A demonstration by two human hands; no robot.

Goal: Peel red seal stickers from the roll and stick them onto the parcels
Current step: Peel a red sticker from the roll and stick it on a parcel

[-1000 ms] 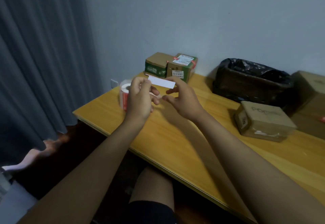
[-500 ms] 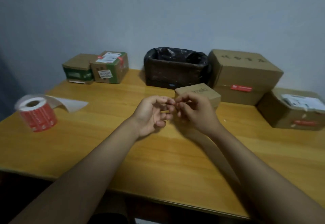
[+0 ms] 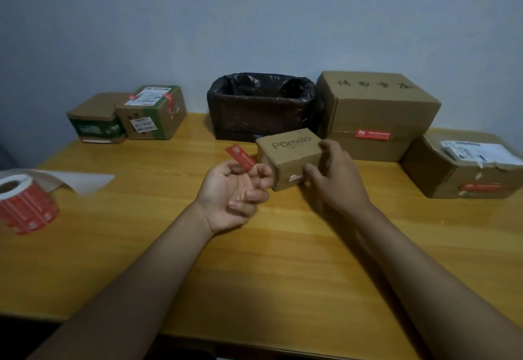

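My left hand [image 3: 233, 194], palm up, pinches one red seal sticker [image 3: 240, 156] between thumb and forefinger, just left of a small brown parcel [image 3: 288, 147] printed "Pomelo". My right hand [image 3: 334, 178] grips that parcel's right front corner with curled fingers and thumb. The roll of red stickers [image 3: 25, 204] lies at the table's left edge with a strip of white backing paper [image 3: 85, 180] trailing from it.
Along the wall stand two small boxes [image 3: 127, 116], a black-lined bin [image 3: 263, 105], a large carton [image 3: 376, 110] bearing a red sticker, and a torn parcel [image 3: 467, 167] with a red sticker at the far right. The wooden table [image 3: 283, 260] spreads towards me.
My hands have parted: the left now holds the peeled sticker alone, and the right has reached to the Pomelo parcel and taken hold of it. The view has shifted slightly left.
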